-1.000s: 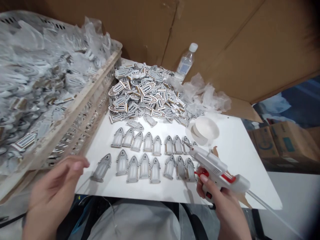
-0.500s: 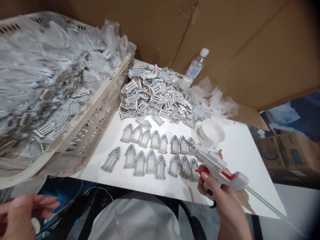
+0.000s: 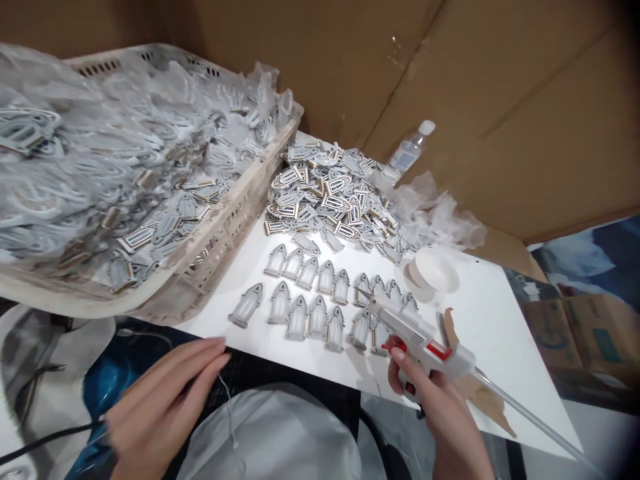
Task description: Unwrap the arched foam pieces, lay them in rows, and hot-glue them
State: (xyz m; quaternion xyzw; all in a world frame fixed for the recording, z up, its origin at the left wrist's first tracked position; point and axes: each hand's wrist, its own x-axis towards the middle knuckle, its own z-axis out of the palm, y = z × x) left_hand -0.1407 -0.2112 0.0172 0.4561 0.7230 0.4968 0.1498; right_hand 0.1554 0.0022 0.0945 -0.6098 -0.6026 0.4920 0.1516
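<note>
My right hand (image 3: 434,400) grips a white glue gun (image 3: 425,341) with a red trigger. Its nozzle points at the right end of two rows of grey arch-shaped pieces (image 3: 320,300) laid flat on the white board (image 3: 500,320). A clear glue stick juts out of the gun's back toward the lower right. My left hand (image 3: 163,403) hovers below the board's near edge with fingers stretched out together, holding nothing. It is nearest the leftmost arch piece (image 3: 246,305).
A heap of loose arch pieces (image 3: 333,200) lies at the back of the board. A beige crate (image 3: 220,247) full of bagged pieces stands on the left. A water bottle (image 3: 410,152), crumpled plastic wrap (image 3: 440,213) and a white roll (image 3: 434,270) sit near the cardboard wall.
My left hand dropped down and left off the board, then came back up toward its near edge. The view swung left. The glue gun stays over the right end of the rows.
</note>
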